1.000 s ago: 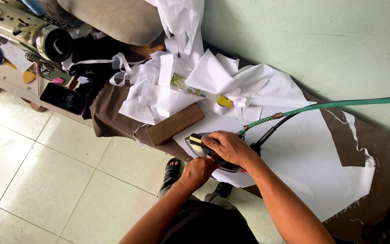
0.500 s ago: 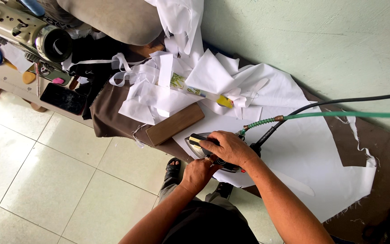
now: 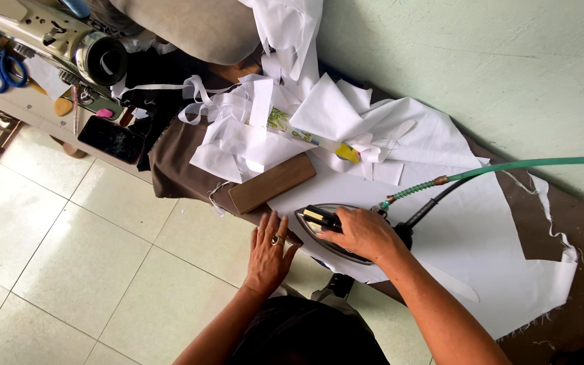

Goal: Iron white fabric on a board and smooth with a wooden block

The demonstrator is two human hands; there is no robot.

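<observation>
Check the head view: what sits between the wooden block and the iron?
Only white fabric on the brown-covered board lies between the wooden block and the iron, held by the right hand, in the head view.

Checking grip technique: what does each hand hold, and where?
Right hand grips the iron by its handle; left hand holds nothing, resting flat at the board's edge.

Light: we're seeing bright, even daylight.
Shadows: soft, faint under our hands.
Glare: mild on the floor tiles [image 3: 69, 270].
Focus: we're sharp throughout.

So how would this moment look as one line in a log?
right hand: grips iron on white cloth | left hand: flat at board edge | wooden block: beside iron
</observation>
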